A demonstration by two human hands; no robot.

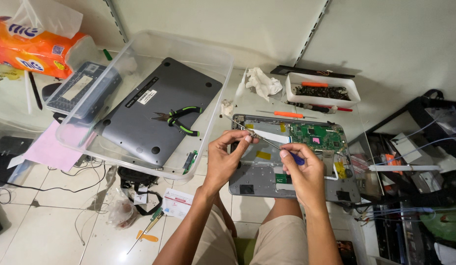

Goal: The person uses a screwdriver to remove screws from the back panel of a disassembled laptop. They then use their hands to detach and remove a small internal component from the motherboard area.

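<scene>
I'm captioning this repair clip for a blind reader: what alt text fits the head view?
Two bare hands, the left hand and the right hand, hold a thin screwdriver over an opened laptop base with a green circuit board. To the left, a clear plastic bin holds a grey laptop cover and pliers.

**Hands over an opened laptop chassis**

The left hand pinches something small, perhaps a screw, at the shaft of a blue-handled screwdriver held by the right hand. Both hover above the opened laptop chassis, whose green circuit board lies exposed. A clear plastic bin to the left holds the grey bottom cover and green-handled pliers.
</scene>
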